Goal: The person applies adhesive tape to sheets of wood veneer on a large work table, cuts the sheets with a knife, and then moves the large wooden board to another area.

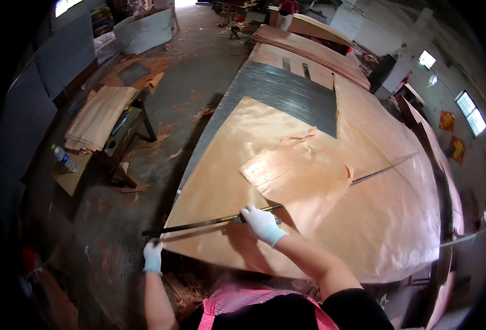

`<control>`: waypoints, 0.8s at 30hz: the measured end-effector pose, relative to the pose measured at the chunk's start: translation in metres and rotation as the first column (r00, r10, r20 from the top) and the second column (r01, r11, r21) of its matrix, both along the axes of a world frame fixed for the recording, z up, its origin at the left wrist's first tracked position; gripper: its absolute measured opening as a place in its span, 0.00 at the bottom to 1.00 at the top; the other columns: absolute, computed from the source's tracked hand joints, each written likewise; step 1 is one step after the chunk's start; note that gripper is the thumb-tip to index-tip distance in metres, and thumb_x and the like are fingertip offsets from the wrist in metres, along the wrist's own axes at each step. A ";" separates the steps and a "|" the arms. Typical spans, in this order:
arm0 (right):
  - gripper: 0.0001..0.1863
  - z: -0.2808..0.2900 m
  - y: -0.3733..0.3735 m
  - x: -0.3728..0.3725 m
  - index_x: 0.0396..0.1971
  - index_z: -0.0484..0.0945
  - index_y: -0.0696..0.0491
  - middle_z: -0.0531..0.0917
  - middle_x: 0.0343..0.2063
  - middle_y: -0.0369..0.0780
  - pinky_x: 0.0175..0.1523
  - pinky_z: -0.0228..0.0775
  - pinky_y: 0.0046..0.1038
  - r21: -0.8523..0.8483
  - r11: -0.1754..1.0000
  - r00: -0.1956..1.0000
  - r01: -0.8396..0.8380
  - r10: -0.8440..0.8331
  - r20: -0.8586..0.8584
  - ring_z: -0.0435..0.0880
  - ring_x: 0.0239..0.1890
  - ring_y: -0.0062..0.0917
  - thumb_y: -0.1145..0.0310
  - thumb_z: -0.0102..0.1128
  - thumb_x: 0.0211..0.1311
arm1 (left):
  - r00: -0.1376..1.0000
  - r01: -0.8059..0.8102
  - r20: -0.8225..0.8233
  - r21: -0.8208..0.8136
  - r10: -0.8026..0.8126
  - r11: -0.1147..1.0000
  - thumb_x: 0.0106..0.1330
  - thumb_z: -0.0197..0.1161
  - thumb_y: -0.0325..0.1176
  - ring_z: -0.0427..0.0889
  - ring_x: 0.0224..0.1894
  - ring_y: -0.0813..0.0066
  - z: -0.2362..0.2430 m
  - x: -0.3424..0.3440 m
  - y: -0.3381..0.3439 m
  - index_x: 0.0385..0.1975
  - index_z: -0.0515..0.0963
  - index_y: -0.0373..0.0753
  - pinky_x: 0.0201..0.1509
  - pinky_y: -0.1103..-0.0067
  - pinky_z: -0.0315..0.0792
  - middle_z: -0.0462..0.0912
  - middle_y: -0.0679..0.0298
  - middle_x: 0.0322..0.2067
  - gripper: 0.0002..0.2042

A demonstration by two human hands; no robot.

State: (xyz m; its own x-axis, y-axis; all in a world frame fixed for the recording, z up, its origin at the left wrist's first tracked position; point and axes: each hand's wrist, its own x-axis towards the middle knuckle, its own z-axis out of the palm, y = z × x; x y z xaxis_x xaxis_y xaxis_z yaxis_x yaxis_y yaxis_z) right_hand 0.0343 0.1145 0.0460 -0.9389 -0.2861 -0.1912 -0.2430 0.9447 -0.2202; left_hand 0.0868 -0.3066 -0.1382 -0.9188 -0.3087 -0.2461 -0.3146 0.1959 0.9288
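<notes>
A long, thin dark bar (201, 223) with a yellowish stretch lies slanted across the near left part of a pale wood veneer sheet (215, 165). My right hand (259, 224), in a white glove with a light blue cuff, is closed over the bar near its right end. A short dark piece shows on either side below that hand; its kind is unclear. My left hand (152, 257), gloved likewise, is at the sheet's near left corner, just under the bar's left end. Its fingers are bent closed, and what they hold is hidden. Torn veneer (298, 165) lies on the sheet.
Film-wrapped grey material (292, 93) and stacked veneer (314, 52) extend behind the sheet. Another dark strip (386, 168) lies to the right. On the left, a low bench (123, 132) carries veneer sheets (101, 118) and a bottle (64, 158). Scraps litter the floor; a person (287, 12) stands far off.
</notes>
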 end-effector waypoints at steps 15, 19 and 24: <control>0.27 -0.032 0.012 0.072 0.60 0.66 0.50 0.70 0.61 0.47 0.40 0.78 0.42 -0.188 0.981 0.999 0.051 -0.052 0.000 0.84 0.41 0.42 0.70 0.56 0.59 | 0.956 -0.244 -0.285 -0.647 0.068 0.723 0.64 0.56 0.25 0.69 0.63 0.50 0.100 0.057 0.070 0.55 0.73 0.29 0.69 0.62 0.60 0.72 0.45 0.59 0.19; 0.34 -0.012 0.011 0.096 0.65 0.63 0.49 0.65 0.67 0.44 0.43 0.78 0.39 -0.326 0.944 0.999 0.046 -0.037 0.033 0.83 0.45 0.40 0.69 0.60 0.56 | 0.894 0.065 -0.304 -0.640 -0.329 0.766 0.59 0.65 0.29 0.75 0.53 0.54 0.132 -0.013 0.146 0.57 0.73 0.34 0.60 0.65 0.68 0.77 0.51 0.49 0.24; 0.33 -0.014 0.041 0.131 0.65 0.65 0.48 0.69 0.65 0.43 0.50 0.77 0.37 -0.315 0.912 0.964 0.264 -0.256 0.066 0.81 0.51 0.39 0.67 0.59 0.56 | 0.861 0.368 -0.001 -0.688 -0.508 0.625 0.50 0.74 0.55 0.72 0.58 0.50 0.140 -0.100 0.260 0.66 0.60 0.31 0.64 0.64 0.65 0.73 0.45 0.54 0.49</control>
